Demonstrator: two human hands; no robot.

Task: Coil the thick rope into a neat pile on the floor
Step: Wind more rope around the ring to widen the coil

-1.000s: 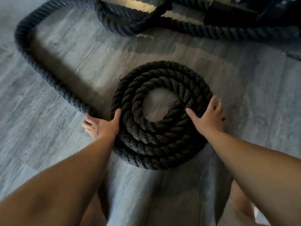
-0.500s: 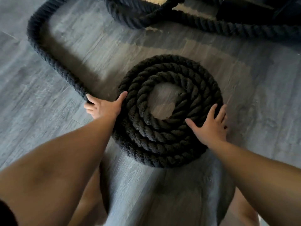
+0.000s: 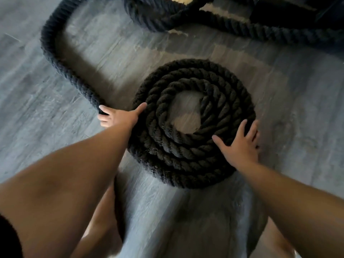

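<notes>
The thick dark rope lies partly wound into a flat coil [image 3: 186,164] of about three turns on the grey floor. Its loose run [image 3: 55,58] leaves the coil's left side, curves away to the far left and joins more rope at the top. My left hand [image 3: 119,116] is at the coil's left edge, fingers curled around the loose run where it meets the coil, thumb pressed on the outer turn. My right hand [image 3: 240,144] lies flat on the coil's right side, fingers spread, holding nothing.
More loops of the rope [image 3: 186,17] lie tangled across the far edge beside a dark object [image 3: 297,12] at the top right. Grey wood-look floor [image 3: 297,86] surrounds the coil. My bare knees [image 3: 100,229] are at the bottom.
My left hand has moved farther along the coil's left side, bringing the loose run closer against it. My right hand has slid a little nearer on the right edge.
</notes>
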